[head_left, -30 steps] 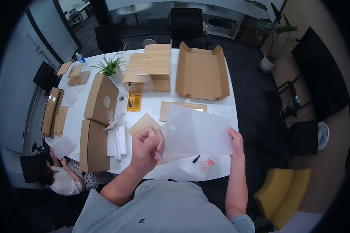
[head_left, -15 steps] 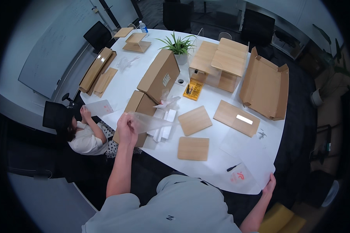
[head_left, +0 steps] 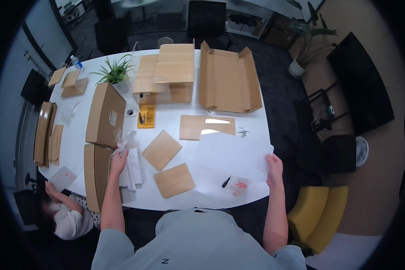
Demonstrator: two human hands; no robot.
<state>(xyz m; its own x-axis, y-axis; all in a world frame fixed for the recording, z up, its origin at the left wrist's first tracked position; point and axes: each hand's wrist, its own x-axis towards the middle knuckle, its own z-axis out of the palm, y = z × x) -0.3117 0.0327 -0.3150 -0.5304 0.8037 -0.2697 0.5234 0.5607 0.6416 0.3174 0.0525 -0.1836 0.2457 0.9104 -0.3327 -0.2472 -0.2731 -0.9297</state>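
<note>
My right hand (head_left: 275, 171) is closed on the right edge of a thin see-through panel (head_left: 234, 155), holding it flat above the table's right side. To the left, my left hand (head_left: 118, 163) is closed on crumpled clear plastic film (head_left: 127, 140) at a heap beside the brown cardboard boxes. White packing strips (head_left: 132, 171) lie next to that hand. Two small wooden boards (head_left: 162, 150) rest between my hands. Behind the panel lies a longer wooden board (head_left: 193, 127), partly covered by it. A black screwdriver (head_left: 226, 182) and a small printed plastic bag (head_left: 238, 185) lie near the front edge.
An open cardboard box (head_left: 229, 81) lies at the back right, beside an assembled wood-and-clear shelf (head_left: 175, 65). A yellow tool packet (head_left: 146, 117), loose screws (head_left: 243, 132) and a potted plant (head_left: 117, 74) are on the table. Another person (head_left: 74, 216) sits at the left, holding a clear sheet.
My left hand has lowered the plastic film onto the heap by the boxes. My right hand has raised the panel and moved it farther over the table. The view has swung right.
</note>
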